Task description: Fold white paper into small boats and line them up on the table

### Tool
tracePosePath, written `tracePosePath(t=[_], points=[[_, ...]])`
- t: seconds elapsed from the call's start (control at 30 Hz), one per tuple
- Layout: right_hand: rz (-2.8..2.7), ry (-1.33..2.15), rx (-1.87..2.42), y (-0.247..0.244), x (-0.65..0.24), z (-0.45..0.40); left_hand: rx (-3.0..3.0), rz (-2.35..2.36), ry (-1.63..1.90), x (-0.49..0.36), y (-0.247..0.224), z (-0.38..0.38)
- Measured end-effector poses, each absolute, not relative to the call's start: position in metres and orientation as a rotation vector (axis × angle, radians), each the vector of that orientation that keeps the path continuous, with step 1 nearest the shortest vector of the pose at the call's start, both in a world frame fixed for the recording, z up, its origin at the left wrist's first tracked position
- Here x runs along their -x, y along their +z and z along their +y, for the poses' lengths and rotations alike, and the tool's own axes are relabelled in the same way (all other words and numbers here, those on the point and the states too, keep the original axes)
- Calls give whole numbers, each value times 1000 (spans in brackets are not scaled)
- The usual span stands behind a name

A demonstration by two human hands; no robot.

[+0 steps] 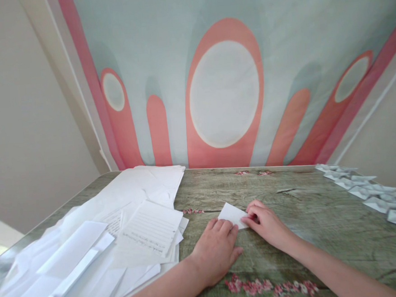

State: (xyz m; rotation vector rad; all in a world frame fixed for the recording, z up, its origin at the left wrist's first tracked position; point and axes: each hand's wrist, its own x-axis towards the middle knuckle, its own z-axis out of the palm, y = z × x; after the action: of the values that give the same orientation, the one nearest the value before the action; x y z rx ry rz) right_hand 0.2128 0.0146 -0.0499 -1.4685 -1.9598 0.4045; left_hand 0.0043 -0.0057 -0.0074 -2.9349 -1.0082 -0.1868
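Note:
A small folded piece of white paper (230, 213) lies on the wood-patterned table, between my two hands. My left hand (215, 247) rests palm down at its near left edge, fingertips on the paper and thumb held apart. At the paper's right corner, my right hand (263, 223) pinches the edge between thumb and forefinger. The fingertips hide part of the near and right edges.
A spread pile of white papers (142, 184), some with handwriting, covers the left side. Several folded white paper pieces (377, 194) stand in rows along the right edge. Behind the table rises a pink and grey-green printed backdrop (163, 42).

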Motion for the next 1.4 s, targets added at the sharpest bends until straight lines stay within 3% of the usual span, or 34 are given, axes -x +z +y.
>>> tracePosePath(t=[0.8, 1.2, 1.4], points=[[-1899, 331, 1462, -51, -210, 9, 2887, -968, -98, -9, -5, -4], [-2339, -164, 1286, -40, -196, -26, 2845, -985, -125, -10, -10, -5], [-2369, -197, 1354, -41, -194, -25, 2852, -979, -110, -10, -8, -5]])
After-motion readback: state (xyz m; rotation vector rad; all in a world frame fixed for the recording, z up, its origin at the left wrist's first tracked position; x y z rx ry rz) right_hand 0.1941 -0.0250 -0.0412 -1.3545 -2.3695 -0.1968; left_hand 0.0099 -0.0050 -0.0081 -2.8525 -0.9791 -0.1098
